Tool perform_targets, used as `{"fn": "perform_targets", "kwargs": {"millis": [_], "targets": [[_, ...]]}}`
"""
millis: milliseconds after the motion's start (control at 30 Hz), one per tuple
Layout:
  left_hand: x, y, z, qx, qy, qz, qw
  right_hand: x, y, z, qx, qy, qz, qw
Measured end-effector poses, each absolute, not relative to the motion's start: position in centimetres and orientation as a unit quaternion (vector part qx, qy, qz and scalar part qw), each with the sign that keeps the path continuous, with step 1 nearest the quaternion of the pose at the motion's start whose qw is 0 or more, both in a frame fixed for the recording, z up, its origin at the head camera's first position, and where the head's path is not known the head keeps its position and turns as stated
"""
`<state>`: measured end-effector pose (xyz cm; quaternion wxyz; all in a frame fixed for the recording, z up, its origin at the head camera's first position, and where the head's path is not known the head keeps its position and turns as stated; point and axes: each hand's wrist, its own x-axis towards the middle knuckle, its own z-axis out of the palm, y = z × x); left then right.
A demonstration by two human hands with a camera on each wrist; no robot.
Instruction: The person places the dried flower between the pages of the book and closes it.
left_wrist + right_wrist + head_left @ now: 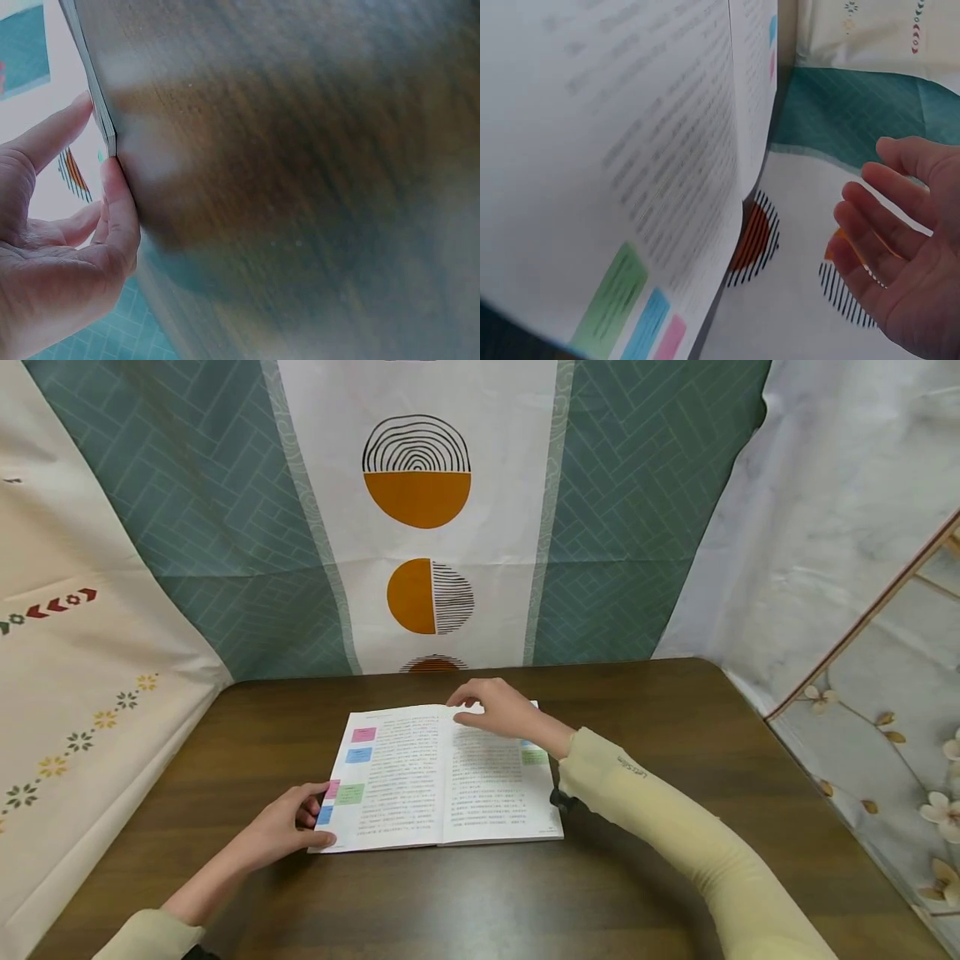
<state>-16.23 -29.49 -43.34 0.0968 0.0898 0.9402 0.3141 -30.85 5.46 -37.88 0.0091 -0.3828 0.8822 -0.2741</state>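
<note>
An open book [405, 785] lies on the brown table, printed pages up, with colored sticky notes along both outer margins. My left hand [288, 822] grips its lower left corner, thumb on the page and fingers bent against the left edge. In the left wrist view that hand [71, 225] has its fingertips right at the corner of the book [105, 124]. Over the top of the right page hovers my right hand [498, 708], fingers loosely curved. Nothing is between the fingers of the right hand [892, 232] in the right wrist view, where it is apart from the pages [667, 150].
The wooden table [637, 710] reaches back to a hanging cloth [450, 543] with orange and black circle patterns between teal panels. Patterned cloths also hang at the left [97, 693] and right [847, 635]. A small black object [561, 799] shows under the right sleeve.
</note>
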Motion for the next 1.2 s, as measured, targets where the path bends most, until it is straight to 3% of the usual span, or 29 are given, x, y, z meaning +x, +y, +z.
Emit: {"fn": "perform_targets", "kwargs": {"millis": [467, 800, 1067, 1200], "targets": [[-16.6, -29.7, -43.4, 0.096, 0.940, 0.314, 0.098, -28.2, 13.5, -37.8, -0.326, 0.885, -0.327, -0.061], [-16.7, -30.1, -43.6, 0.102, 0.936, 0.320, 0.108, -26.1, 20.6, -39.6, -0.285, 0.908, -0.305, -0.029], [-16.5, -30.1, -43.7, 0.098, 0.935, 0.325, 0.108, -25.3, 25.6, -40.1, -0.288, 0.948, -0.132, -0.027], [-16.4, -30.1, -43.6, 0.094, 0.934, 0.325, 0.113, -24.9, 26.8, -40.5, -0.283, 0.956, -0.081, -0.001]]}}
